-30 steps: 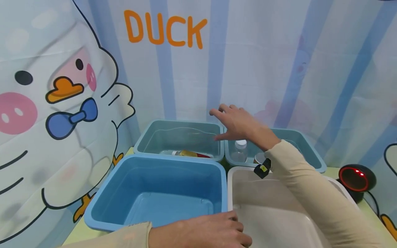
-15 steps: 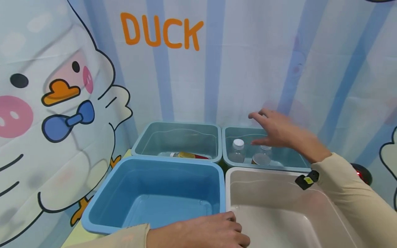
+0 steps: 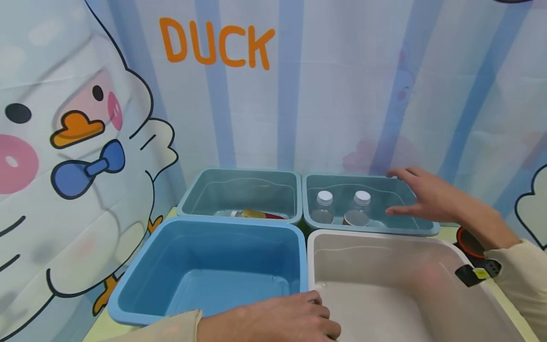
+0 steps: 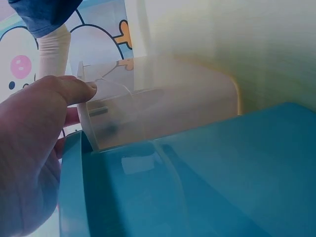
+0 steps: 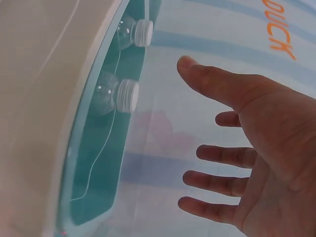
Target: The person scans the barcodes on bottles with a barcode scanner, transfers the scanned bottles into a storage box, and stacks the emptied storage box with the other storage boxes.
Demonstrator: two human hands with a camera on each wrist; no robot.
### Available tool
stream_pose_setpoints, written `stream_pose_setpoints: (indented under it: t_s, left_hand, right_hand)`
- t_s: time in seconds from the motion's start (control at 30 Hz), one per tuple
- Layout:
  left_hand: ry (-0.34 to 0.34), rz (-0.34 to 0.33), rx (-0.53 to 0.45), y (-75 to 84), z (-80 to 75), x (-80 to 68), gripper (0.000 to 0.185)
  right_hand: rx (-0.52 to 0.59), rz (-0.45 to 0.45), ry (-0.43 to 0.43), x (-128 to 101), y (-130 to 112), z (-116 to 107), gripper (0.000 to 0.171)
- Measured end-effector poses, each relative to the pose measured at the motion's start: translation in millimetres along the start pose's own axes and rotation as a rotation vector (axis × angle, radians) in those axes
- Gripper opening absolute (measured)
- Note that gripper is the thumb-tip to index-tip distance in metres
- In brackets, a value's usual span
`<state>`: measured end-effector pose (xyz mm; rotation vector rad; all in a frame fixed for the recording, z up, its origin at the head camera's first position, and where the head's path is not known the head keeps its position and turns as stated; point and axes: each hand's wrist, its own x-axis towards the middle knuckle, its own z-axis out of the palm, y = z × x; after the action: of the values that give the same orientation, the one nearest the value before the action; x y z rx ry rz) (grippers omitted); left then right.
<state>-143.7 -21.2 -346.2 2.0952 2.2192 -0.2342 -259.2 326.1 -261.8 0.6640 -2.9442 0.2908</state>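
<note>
Four bins stand in a square: a blue bin (image 3: pixel 128 289) front left, a white bin (image 3: pixel 309 251) front right, and two teal bins behind. My left hand (image 3: pixel 273 320) lies over the near rims where the blue and white bins meet, with the thumb (image 4: pixel 74 91) against the white bin's corner (image 4: pixel 148 108) and fingers curled over its edge. My right hand (image 3: pixel 410 194) hovers with fingers spread over the right end of the back right teal bin (image 3: pixel 423 230), holding nothing. Two clear bottles with white caps (image 3: pixel 324 208) (image 3: pixel 361 204) stand in that bin, and also show in the right wrist view (image 5: pixel 133 32) (image 5: pixel 116 96).
A bottle with a yellow and red label (image 3: pixel 252 214) lies in the back left teal bin (image 3: pixel 188 204). A brown-topped item (image 3: pixel 355 218) sits by the upright bottles. A black scanner with a red ring (image 3: pixel 467 242) stands at the right. A duck-print curtain (image 3: pixel 85 118) closes off the back and left.
My right hand has swept rightward from above the divide between the two teal bins to the far end of the right one, uncovering both upright bottles. The left hand has stayed put.
</note>
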Motion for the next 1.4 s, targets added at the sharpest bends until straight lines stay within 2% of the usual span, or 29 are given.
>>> stream_pose_setpoints:
  t_s: [0.13,0.33,0.57,0.77,0.9,1.07,1.27,1.4]
  left_hand:
    - [0.017,0.010,0.014,-0.1,0.7,-0.9,0.043]
    - [0.029,0.001,-0.014,0.2,0.5,-4.0,0.042]
    - [0.029,-0.022,-0.018,0.7,-1.9,-8.3,0.043]
    - [0.085,0.000,0.037,2.8,-4.9,-12.4,0.043]
    - [0.082,-0.016,-0.021,1.9,-7.5,-16.3,0.046]
    - [0.064,-0.050,-0.101,-1.3,-8.9,-18.4,0.052]
    - [0.066,-0.042,-0.087,-2.1,-9.1,-18.0,0.053]
    - [0.072,-0.034,-0.068,-0.9,-9.6,-17.5,0.051]
  right_hand:
    - [0.035,0.028,0.011,-17,13,4,0.091]
    - [0.059,0.083,0.023,-43,31,13,0.091]
    - [0.090,0.154,-0.013,-68,48,24,0.092]
    - [0.135,0.236,-0.060,-93,60,33,0.088]
    - [0.180,0.295,-0.094,-109,67,38,0.083]
    - [0.300,0.418,-0.210,-121,73,40,0.084]
    - [0.510,0.562,-0.394,-131,77,50,0.088]
    - [0.548,0.632,-0.469,-138,80,56,0.095]
